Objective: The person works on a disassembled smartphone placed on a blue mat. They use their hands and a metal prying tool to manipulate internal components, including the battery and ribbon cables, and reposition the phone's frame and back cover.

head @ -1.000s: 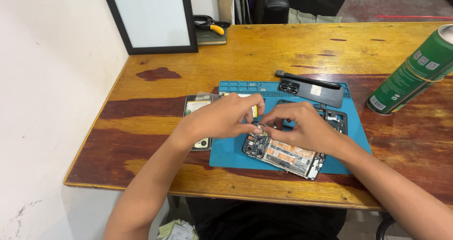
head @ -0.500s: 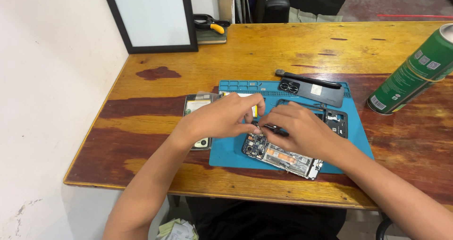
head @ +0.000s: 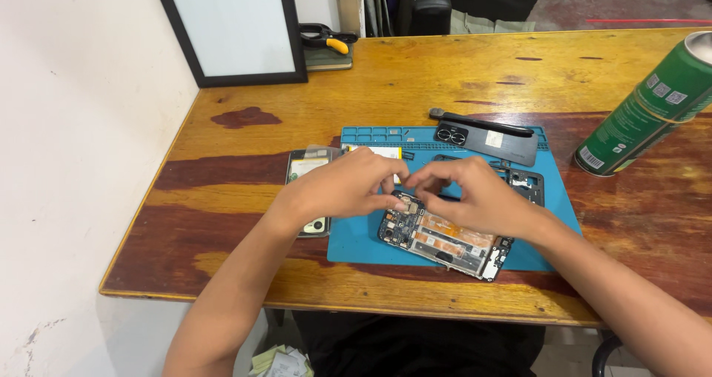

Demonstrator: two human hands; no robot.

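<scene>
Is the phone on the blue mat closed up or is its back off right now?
Open: the phone lies on the blue mat with circuit boards and connectors exposed, both hands at its top edge. A dark back cover lies apart, further back.

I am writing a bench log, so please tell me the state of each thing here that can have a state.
phone: opened, back off, circuit boards showing, flat on the blue mat
back cover: removed, lying at the mat's far edge
spray can: tilted, on the table
left hand: fingertips pinched above the phone
right hand: fingertips pinched beside the left; any held part too small to tell
</scene>
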